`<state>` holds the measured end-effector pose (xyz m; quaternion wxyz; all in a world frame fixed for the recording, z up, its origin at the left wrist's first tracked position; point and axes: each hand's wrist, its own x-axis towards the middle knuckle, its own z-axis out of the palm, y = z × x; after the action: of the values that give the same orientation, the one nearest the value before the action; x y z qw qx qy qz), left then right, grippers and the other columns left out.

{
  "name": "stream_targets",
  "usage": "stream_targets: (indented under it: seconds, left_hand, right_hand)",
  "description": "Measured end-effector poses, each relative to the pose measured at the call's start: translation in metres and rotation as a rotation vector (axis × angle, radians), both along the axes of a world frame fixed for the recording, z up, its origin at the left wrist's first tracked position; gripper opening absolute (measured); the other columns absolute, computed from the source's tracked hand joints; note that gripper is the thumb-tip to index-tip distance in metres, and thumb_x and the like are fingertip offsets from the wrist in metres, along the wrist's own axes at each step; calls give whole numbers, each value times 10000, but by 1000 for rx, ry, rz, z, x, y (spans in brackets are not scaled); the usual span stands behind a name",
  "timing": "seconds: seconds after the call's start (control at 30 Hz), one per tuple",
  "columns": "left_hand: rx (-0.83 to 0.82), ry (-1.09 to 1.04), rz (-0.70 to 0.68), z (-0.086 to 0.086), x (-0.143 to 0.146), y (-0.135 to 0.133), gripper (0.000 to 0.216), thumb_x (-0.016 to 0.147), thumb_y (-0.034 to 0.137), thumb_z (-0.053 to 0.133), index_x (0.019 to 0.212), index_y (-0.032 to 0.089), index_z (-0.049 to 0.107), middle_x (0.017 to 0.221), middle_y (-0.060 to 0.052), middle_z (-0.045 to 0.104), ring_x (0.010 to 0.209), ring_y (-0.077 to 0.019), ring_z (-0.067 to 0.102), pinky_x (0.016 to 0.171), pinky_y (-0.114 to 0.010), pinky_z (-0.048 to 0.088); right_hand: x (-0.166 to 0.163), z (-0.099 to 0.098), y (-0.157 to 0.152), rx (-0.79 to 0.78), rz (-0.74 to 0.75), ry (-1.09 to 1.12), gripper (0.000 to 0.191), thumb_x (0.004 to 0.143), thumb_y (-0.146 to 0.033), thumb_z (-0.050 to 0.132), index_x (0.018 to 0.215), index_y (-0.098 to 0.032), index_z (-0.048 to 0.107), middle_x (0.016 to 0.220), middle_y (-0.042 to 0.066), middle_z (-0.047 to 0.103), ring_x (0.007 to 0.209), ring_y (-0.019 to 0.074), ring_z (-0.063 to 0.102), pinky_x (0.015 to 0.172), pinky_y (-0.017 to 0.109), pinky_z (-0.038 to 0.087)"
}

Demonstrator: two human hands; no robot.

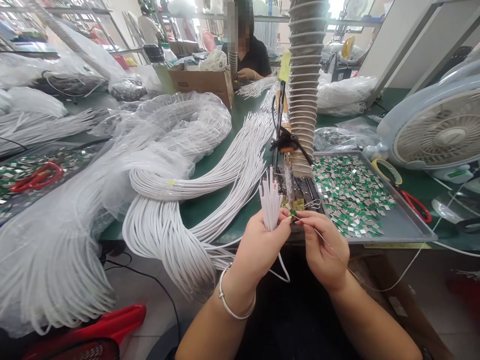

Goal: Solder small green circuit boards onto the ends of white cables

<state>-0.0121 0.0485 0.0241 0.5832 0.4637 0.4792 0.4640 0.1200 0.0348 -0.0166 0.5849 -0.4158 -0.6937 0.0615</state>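
My left hand (260, 245) is closed round a bunch of white cables (270, 200), their stripped ends pointing up. A small green chip is pinched at its thumb tip. My right hand (321, 245) pinches a thin solder wire (339, 257) that trails off to the right, its tip close to the chip. Both hands are at the near edge of the green table (210, 200), just in front of a soldering stand (287, 145) and a ribbed fume hose (305, 75).
A grey tray (397, 225) of several small green chips lies to the right, with red-handled scissors (414, 205) and a white fan (438, 125). Big bundles of white cable (180, 175) in plastic bags fill the left. Another person sits at the far end behind a cardboard box (202, 80).
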Motion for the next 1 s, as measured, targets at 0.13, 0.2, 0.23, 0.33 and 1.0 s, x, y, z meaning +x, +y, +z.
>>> stream_targets:
  seconds: [0.13, 0.2, 0.23, 0.33, 1.0]
  left_hand:
    - [-6, -15, -4, 1, -1, 0, 117, 758, 214, 584, 662, 158, 547, 864, -10, 595, 762, -119, 537, 739, -246, 411]
    - [-1, -24, -5, 0, -1, -1, 110, 760, 213, 589, 673, 157, 553, 873, -9, 597, 770, -118, 537, 744, -245, 409]
    - [2, -26, -5, 0, -1, -1, 106, 760, 213, 591, 678, 157, 556, 878, -10, 598, 776, -120, 538, 748, -245, 409]
    - [4, -29, -1, 1, -1, -1, 103, 760, 213, 592, 682, 155, 559, 880, -14, 598, 780, -123, 539, 753, -249, 410]
    - [6, -47, 12, 4, -1, -1, 98, 733, 212, 609, 670, 153, 562, 886, -24, 594, 775, -135, 547, 773, -263, 421]
  right_hand:
    - [0, 1, 2, 6, -7, -15, 203, 839, -55, 496, 950, -193, 595, 935, 71, 684, 917, 174, 666, 784, 331, 565]
    - [-1, 2, 2, 4, -16, -25, 200, 843, -63, 492, 953, -197, 592, 941, 73, 685, 916, 179, 667, 780, 342, 568]
    - [-1, 3, 2, 6, -19, -28, 199, 846, -66, 489, 954, -198, 590, 941, 73, 686, 914, 180, 668, 776, 345, 569]
    - [-2, 5, 2, 20, -24, -31, 197, 848, -69, 485, 954, -200, 588, 929, 70, 689, 900, 176, 671, 766, 340, 571]
    - [-2, 10, 2, 38, -4, -69, 204, 846, -72, 488, 957, -200, 601, 925, 85, 680, 885, 179, 664, 765, 353, 571]
